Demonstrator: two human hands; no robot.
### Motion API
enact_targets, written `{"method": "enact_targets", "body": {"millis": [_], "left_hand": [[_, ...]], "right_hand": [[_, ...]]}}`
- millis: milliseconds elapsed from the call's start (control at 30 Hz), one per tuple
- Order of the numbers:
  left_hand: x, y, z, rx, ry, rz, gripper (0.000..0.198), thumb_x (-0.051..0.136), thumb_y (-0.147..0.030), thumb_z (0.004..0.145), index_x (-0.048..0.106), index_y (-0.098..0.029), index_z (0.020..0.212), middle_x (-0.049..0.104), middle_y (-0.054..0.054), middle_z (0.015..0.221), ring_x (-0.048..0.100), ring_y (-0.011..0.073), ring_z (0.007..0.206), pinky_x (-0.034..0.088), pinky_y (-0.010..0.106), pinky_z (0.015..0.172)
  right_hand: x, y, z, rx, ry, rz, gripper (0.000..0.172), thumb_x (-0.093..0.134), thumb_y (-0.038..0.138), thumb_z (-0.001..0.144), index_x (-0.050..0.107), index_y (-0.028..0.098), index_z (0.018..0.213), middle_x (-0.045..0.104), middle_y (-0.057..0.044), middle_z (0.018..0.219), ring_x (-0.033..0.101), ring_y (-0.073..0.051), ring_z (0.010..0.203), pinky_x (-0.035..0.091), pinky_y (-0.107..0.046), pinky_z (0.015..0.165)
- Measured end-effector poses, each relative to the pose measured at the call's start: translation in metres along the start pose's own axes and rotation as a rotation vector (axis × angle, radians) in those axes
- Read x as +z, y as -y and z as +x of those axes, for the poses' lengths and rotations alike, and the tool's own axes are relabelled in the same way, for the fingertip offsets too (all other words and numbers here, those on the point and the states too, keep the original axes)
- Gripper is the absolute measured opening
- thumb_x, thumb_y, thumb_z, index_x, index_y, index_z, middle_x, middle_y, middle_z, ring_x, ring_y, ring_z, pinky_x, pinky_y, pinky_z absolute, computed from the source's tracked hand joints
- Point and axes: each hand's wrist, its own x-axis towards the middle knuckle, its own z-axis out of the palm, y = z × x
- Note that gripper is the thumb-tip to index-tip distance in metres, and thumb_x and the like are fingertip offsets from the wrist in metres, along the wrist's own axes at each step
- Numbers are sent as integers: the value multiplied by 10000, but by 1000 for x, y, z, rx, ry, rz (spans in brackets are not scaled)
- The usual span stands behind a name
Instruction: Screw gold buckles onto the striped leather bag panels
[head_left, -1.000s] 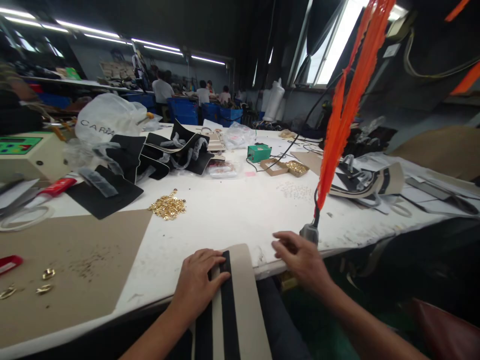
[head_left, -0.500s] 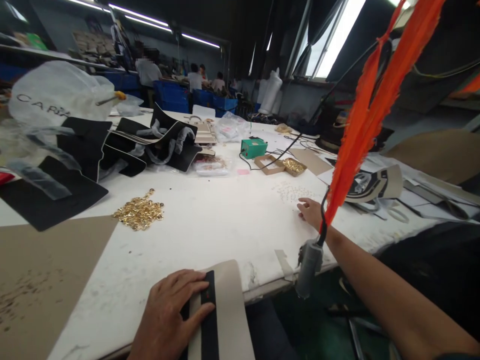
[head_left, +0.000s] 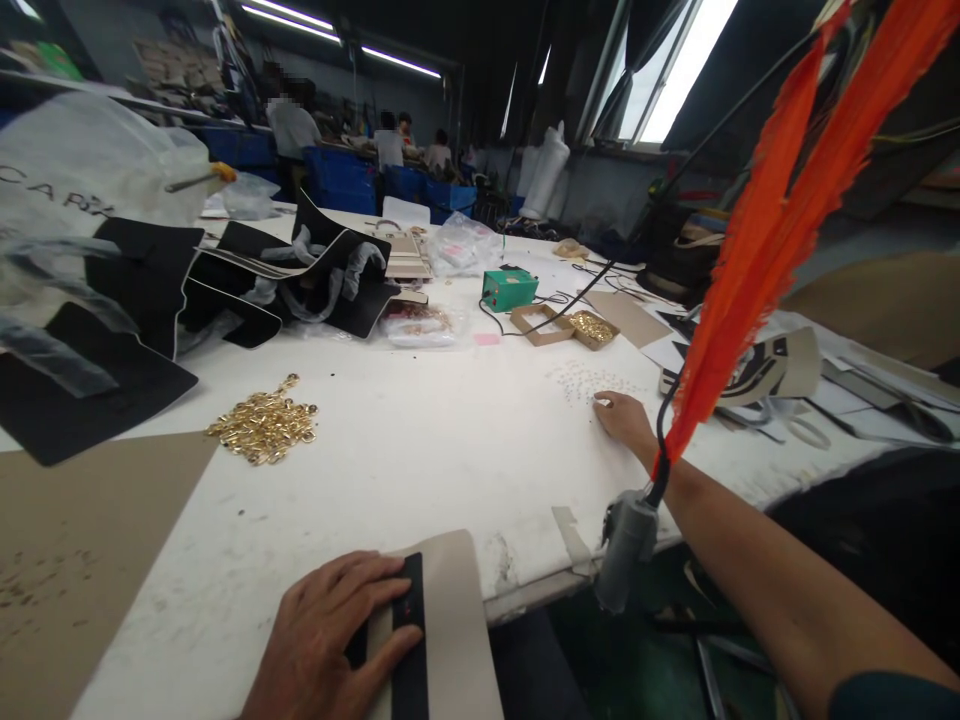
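My left hand (head_left: 330, 630) lies over a beige panel (head_left: 455, 620) at the table's front edge. Its fingers and thumb press on the black strip (head_left: 409, 610) running along the panel, gripping it. Farther right, my right hand (head_left: 621, 418) rests low at the near side of scattered tiny pieces (head_left: 581, 378) on the white table. Thumb and forefinger come together there; whatever is between them is too small to name. A heap of gold-coloured metal fittings (head_left: 264, 428) sits to the left, apart from both hands.
An orange cloth strip (head_left: 757, 240) hangs with a grey cylindrical tool (head_left: 628, 550) before my right forearm. Behind stand a green box with a cable (head_left: 510, 290) and a carton of gold pieces (head_left: 592, 328). Black panels (head_left: 142, 280) lie left; people work at the back.
My right hand's spread fingers have drawn together by the tiny pieces. My left hand keeps its hold on the panel. The view has shifted slightly.
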Motion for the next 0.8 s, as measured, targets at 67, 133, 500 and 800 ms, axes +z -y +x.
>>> {"method": "enact_targets", "body": {"millis": [67, 133, 500, 800], "left_hand": [[0, 0, 0, -5, -3, 0, 312, 760, -558, 869, 758, -358, 1108, 788, -10, 1220, 707, 316, 1119, 533, 473, 912], [1, 0, -2, -13, 1, 3, 316, 765, -561, 864, 762, -358, 1105, 788, -7, 1218, 707, 319, 1119, 535, 475, 916], [3, 0, -3, -36, 16, 10, 322, 772, -574, 843, 780, -373, 1094, 790, -9, 1214, 709, 320, 1128, 550, 471, 925], [4, 0, -4, -48, 7, -3, 310, 775, -555, 850, 782, -355, 1087, 791, 4, 1202, 706, 317, 1126, 541, 464, 932]], "right_hand": [[-2, 1, 0, -15, -2, -13, 274, 664, 319, 1004, 706, 147, 1214, 726, -91, 1107, 681, -226, 1022, 516, -421, 981], [-3, 1, -1, -27, -12, -24, 318, 648, 262, 987, 700, 135, 1274, 740, -110, 1086, 682, -227, 1007, 502, -385, 969], [-2, 2, -5, -30, -9, -26, 235, 628, 262, 984, 735, 152, 1162, 741, -82, 1038, 679, -209, 957, 501, -359, 921], [-13, -3, -32, -51, 138, 40, 253, 626, 307, 911, 786, 144, 1018, 733, -40, 722, 663, -191, 654, 492, -278, 634]]}}
